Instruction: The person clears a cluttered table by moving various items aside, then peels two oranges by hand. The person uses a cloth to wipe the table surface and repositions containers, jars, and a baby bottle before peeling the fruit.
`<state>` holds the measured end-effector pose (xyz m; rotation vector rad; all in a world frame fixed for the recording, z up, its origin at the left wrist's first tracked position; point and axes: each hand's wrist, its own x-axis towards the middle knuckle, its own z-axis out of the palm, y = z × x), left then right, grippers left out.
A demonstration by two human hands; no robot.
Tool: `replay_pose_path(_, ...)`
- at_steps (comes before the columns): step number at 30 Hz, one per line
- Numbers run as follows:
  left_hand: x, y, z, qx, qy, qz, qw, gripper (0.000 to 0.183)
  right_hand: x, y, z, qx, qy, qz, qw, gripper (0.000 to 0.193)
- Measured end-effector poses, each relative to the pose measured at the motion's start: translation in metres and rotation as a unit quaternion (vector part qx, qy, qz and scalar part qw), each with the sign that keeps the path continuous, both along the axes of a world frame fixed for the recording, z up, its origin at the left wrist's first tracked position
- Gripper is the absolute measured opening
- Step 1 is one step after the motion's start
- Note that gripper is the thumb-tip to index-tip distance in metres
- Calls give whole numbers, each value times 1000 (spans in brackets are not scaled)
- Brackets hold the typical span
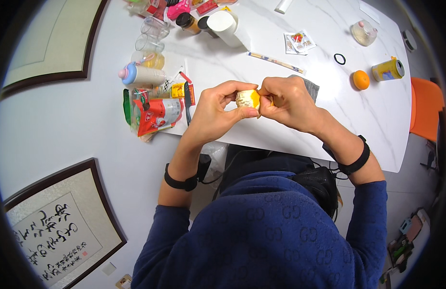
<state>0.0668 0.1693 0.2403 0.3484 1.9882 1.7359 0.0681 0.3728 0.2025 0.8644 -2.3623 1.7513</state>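
Note:
A partly peeled orange is held up over the front edge of the white table. Pale pith shows on its left side, and bright yellow-orange peel is left on the right. My left hand grips it between thumb and fingers. Close against its right side, my right hand has its fingers curled and pinches the orange peel; the fingertips partly hide it. A dark grey cloth lies behind my right hand. Further right on the table sits a whole orange, beside a yellow can.
Left of my hands stand a red food bag, a bottle with a blue and pink top and several clear cups. Farther back are dark-lidded jars, a white cylinder, a long wrapped stick, small packets and a black ring.

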Motion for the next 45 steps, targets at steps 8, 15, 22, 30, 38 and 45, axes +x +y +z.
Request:
replay_pose_path(8,3,-2,-4,3,14,16,1000,44,4,3,11,-22,-154,13,988,8)
replay_pose_path(15,6,-4,0,-63,88,-7,994,42,8,-5,7,37,23,-12,999,10)
replay_pose_path(22,10,-1,4,-17,92,14,995,42,14,-13,3,-9,16,-79,997,13)
replay_pose_path(30,14,-2,0,54,54,38,996,43,12,-12,1,-79,-107,-119,984,9)
replay_pose_path(38,6,-4,-7,106,88,67,988,49,14,-15,7,-223,-315,-8,923,23)
replay_pose_path(45,3,-2,-15,95,129,94,983,49,7,-11,1,-144,-298,-45,943,21)
